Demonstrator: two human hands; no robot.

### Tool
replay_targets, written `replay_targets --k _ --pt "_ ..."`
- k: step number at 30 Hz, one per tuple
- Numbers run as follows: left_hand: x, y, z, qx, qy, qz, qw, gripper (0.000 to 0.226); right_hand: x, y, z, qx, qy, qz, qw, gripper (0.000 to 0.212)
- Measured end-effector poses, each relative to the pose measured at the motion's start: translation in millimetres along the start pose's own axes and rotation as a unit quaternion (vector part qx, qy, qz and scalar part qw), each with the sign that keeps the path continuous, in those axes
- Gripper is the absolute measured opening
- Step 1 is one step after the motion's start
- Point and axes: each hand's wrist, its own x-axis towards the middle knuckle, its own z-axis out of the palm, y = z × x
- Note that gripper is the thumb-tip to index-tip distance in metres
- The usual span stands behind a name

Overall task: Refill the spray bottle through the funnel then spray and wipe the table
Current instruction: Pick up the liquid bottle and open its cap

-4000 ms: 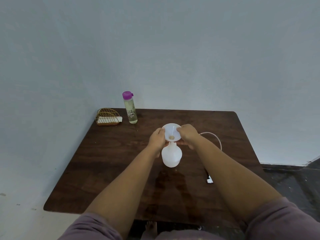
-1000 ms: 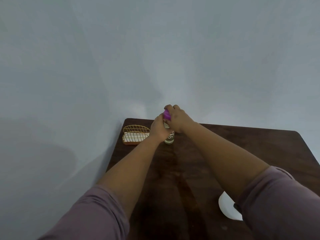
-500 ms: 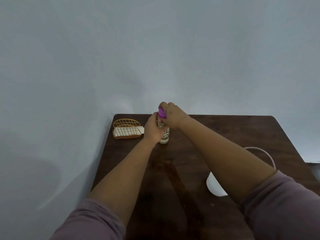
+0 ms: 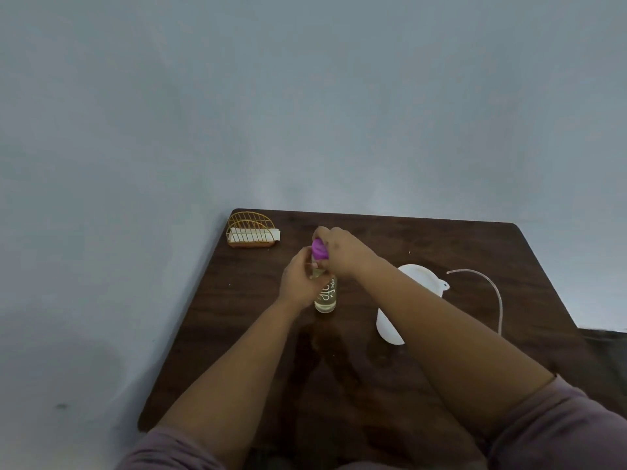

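Observation:
A clear refill bottle point(image 4: 326, 295) with pale liquid stands on the dark wooden table point(image 4: 237, 317). My left hand point(image 4: 300, 281) grips its body. Its purple cap point(image 4: 319, 250) is gripped by my right hand point(image 4: 342, 251), and the cap looks lifted slightly above the bottle's neck. To the right, the white spray bottle point(image 4: 390, 325) carries the white funnel point(image 4: 422, 276) on top; my right forearm hides most of both.
A gold wire holder with white napkins point(image 4: 252, 232) sits at the table's far left corner. A thin clear tube point(image 4: 488, 290) curves across the table right of the funnel. A pale wall stands close behind and to the left.
Both hands left the funnel, reached the purple-capped bottle at the back and brought it nearer the table's middle. The purple cap now looks raised off the neck.

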Motion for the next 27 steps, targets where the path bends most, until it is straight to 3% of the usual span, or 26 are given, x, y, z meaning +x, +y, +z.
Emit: replay_targets --k 11,16,20,24,27 --pt "-36 -4 10 0.112 -0.009 -0.02 0.993 0.052 -34 11 27 -0.004 -0.003 -0.031 1.0 0.05" --pt "-28 13 8 0.083 -0.018 -0.07 0.994 0.108 -39 12 24 -0.044 -0.017 -0.04 0.998 0.046" --pt "-19 24 2 0.138 -0.048 -0.046 0.988 0.087 -39 3 15 -0.108 0.028 -0.058 0.992 0.042" --pt "-17 33 12 0.321 -0.09 0.011 0.943 0.046 -35 -13 7 -0.276 0.096 -0.136 0.947 0.027" --pt "-21 25 19 0.299 -0.081 0.019 0.951 0.04 -30 -22 17 -0.322 0.118 -0.166 0.925 0.018"
